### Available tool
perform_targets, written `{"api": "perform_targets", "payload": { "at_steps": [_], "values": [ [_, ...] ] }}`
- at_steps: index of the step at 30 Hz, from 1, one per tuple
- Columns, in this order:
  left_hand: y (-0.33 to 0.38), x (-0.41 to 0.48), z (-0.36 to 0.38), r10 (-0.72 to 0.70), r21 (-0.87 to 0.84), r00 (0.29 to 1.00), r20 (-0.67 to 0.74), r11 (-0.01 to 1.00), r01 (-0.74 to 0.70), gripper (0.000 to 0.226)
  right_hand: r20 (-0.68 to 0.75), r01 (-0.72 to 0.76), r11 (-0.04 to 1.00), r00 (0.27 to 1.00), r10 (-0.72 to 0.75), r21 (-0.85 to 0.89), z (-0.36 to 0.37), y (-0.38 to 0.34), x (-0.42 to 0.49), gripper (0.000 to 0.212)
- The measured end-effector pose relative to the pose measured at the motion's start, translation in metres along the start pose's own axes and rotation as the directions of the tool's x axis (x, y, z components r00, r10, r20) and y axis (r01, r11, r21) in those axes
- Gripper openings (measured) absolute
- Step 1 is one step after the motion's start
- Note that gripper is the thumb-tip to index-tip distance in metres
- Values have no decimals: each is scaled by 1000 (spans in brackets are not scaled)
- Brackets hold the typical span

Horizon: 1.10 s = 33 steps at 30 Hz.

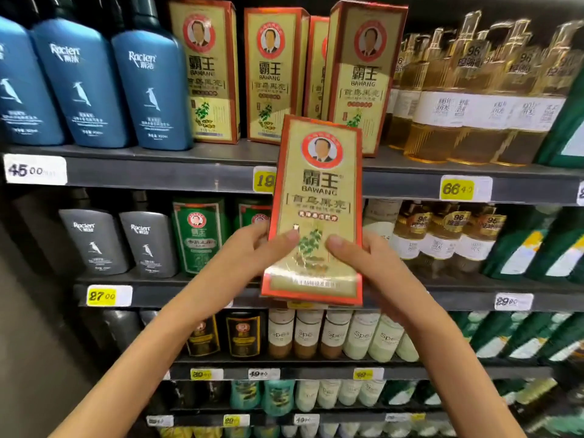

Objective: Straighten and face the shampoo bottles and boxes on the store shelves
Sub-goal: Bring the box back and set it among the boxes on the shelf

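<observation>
Pinching the gold box [316, 197] low with thumbs in front, left hand [252, 248] and right hand [360, 260] may topple the seemingly leaning shelf box [366, 74] when reshelving.

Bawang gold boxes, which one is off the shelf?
The box gripped by the left hand and right hand, held out front; the other boxes stand on the top shelf.

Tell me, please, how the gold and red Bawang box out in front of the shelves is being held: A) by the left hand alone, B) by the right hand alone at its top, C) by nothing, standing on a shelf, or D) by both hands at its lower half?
D: the left hand and the right hand both hold the Bawang box at its lower half, thumbs on its front.
</observation>
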<state>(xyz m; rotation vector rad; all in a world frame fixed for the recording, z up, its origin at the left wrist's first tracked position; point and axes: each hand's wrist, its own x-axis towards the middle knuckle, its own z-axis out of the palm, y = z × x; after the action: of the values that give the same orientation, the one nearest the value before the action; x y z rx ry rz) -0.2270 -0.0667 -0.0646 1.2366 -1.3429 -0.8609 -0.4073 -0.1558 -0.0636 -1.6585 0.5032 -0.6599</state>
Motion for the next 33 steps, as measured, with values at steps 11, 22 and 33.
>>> {"api": "perform_targets", "payload": {
  "at_steps": [11, 22, 33],
  "values": [
    [53, -12, 7, -153, -225, 987, 43, 961, 159, 39, 78, -67, 968, 996, 49, 240, -2, -45, -7, 27],
    [63, 52, -21, 117, 103, 967, -226, 990, -96, 40, -192, 210, 975, 956, -221, -75, -4, -70, 64, 33],
    [68, 101, -57, 270, 298, 923, -273, 936, -185, 46, -157, 332, 904, 911, -381, -269, 2, -90, 138, 37]
  ]
}}
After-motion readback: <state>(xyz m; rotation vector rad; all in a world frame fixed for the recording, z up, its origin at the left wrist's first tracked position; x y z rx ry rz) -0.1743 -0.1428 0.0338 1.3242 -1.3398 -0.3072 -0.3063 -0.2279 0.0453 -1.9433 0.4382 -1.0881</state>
